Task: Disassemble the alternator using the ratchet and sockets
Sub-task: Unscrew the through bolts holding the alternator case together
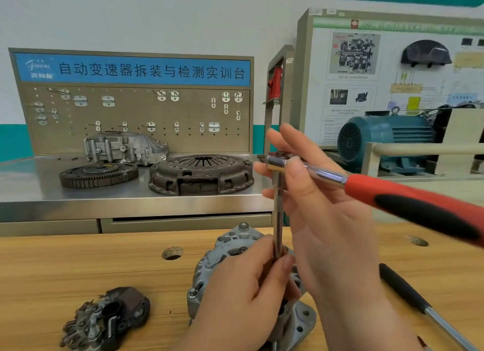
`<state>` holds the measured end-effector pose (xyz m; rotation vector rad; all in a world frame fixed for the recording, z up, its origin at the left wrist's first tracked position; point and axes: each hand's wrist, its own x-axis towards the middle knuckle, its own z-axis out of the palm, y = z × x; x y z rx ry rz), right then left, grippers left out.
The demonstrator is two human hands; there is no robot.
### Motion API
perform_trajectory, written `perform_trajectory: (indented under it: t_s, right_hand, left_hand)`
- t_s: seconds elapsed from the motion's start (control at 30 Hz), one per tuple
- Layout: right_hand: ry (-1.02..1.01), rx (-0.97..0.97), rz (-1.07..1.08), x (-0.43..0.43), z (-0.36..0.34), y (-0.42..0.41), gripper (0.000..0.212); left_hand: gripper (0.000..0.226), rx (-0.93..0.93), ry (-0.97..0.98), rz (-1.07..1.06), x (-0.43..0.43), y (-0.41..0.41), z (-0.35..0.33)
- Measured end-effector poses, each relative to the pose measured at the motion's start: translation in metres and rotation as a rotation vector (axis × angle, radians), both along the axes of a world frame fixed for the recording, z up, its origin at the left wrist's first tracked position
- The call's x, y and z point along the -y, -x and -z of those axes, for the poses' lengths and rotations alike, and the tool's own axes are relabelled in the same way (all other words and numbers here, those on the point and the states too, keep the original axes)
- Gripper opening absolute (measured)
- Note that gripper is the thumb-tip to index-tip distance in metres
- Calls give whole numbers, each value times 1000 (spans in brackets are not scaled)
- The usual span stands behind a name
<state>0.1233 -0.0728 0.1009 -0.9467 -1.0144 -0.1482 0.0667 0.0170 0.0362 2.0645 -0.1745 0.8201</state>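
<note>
Left hand [243,293]: fingers curled round the lower end of the upright extension bar [277,219], directly over the alternator [225,253] on the wooden bench [78,266]. Right hand [322,214]: thumb and loosely extended fingers pinch the head of the ratchet [379,190] atop the bar.

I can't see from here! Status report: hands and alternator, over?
Left hand grips extension bar over alternator. Right hand pinches ratchet head. Black-handled tool lies clear, right side.
</note>
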Motion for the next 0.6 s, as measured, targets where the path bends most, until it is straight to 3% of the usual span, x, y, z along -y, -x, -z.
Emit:
perform_trajectory:
  t_s: [0.07, 0.23, 0.47, 0.6]
  right_hand:
    - [-32, -112, -148, 1, -2, 2, 27]
    - [53, -270, -349, 6, -4, 0, 46]
    - [-2, 50, -8, 1, -2, 2, 26]
    - [20, -91, -173, 3, -5, 1, 34]
  left_hand:
    - [34, -8, 5, 36, 0, 1, -1]
    - [30, 23, -50, 45, 1, 4, -1]
    - [29, -3, 39, 43, 0, -3, 3]
    - [26, -27, 60, 90, -2, -2, 2]
